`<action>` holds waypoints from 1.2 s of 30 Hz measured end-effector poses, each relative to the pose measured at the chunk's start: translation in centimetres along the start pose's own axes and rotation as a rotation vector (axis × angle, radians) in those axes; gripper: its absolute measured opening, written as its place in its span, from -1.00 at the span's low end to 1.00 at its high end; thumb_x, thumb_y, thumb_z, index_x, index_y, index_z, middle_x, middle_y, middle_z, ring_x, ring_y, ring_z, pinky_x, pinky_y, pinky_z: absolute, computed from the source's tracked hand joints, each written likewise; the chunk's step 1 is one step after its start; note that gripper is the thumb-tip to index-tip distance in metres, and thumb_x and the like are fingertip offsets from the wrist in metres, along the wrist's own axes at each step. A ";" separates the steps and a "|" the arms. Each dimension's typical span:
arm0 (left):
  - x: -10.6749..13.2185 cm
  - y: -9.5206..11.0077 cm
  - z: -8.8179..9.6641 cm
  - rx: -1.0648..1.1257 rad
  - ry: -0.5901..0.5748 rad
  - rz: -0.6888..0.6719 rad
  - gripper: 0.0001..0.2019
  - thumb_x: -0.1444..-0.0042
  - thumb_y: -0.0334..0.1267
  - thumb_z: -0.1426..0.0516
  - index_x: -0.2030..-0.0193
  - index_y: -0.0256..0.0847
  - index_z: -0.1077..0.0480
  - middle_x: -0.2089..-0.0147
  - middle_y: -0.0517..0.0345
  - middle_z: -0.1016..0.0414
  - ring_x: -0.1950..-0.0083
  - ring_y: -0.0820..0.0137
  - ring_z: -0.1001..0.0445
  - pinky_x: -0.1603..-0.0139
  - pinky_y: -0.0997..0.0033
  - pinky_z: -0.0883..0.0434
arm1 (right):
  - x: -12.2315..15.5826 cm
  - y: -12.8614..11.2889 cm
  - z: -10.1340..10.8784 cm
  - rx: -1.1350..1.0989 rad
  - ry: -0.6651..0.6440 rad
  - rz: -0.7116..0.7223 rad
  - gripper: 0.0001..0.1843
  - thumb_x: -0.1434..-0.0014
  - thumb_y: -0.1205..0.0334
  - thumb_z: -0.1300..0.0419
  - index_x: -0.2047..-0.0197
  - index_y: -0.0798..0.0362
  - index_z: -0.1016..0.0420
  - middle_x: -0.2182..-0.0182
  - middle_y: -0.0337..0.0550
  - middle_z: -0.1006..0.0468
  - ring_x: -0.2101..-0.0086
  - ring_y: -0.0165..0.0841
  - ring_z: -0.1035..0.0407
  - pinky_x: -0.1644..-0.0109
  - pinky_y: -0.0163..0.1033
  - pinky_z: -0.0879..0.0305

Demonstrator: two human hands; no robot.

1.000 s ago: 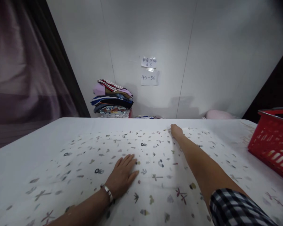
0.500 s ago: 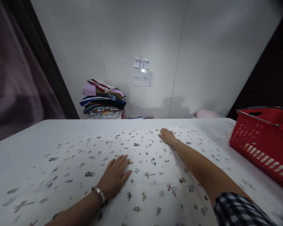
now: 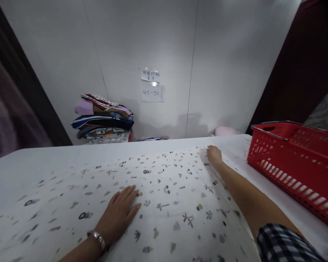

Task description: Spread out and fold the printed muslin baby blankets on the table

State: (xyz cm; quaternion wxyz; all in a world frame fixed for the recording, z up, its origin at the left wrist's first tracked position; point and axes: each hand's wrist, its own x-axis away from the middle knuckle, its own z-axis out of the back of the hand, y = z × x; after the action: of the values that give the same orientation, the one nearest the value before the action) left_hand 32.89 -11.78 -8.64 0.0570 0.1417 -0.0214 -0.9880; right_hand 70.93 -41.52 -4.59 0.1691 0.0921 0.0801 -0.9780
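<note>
A white cloth (image 3: 153,189) printed with small plants, rainbows and other motifs lies spread over the table. My left hand (image 3: 119,211), with a silver bracelet at the wrist, rests flat on its middle with the fingers stretched out. At the cloth's far right corner is my right hand (image 3: 214,155), its fingers curled closed on the fabric edge. The fingertips are partly hidden. Near my right forearm the cloth's right side is drawn in, and its edge runs down toward me.
The white table (image 3: 51,154) shows around the cloth. On the right stands a red plastic basket (image 3: 292,174) with metal handles. Beyond the far edge are a stack of folded fabrics (image 3: 104,118), a pink rounded object (image 3: 225,131) and a wall bearing paper signs (image 3: 153,93).
My right hand has moved from lying flat on the cloth to its far right corner and closed there. The cloth's right side has come inward. My view has turned right; my left hand stays flat.
</note>
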 end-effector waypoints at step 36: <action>0.0 -0.2 -0.1 -0.066 -0.060 0.031 -0.49 -0.18 0.08 0.06 -0.20 -0.07 -0.26 -0.30 0.13 -0.18 -0.30 0.15 -0.16 -0.23 -0.05 -0.20 | -4.7 6.3 -2.9 -0.251 0.035 -0.360 -0.66 -0.30 0.08 0.02 0.09 0.13 -0.43 0.17 0.01 -0.49 0.15 -0.25 -0.39 0.06 -0.08 -0.29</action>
State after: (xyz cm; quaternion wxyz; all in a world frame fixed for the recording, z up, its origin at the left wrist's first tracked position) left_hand 32.87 -11.54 -8.73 0.0761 0.1099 0.0075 -0.9910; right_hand 77.92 -45.37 -7.21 0.0005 0.0714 0.2192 -0.9731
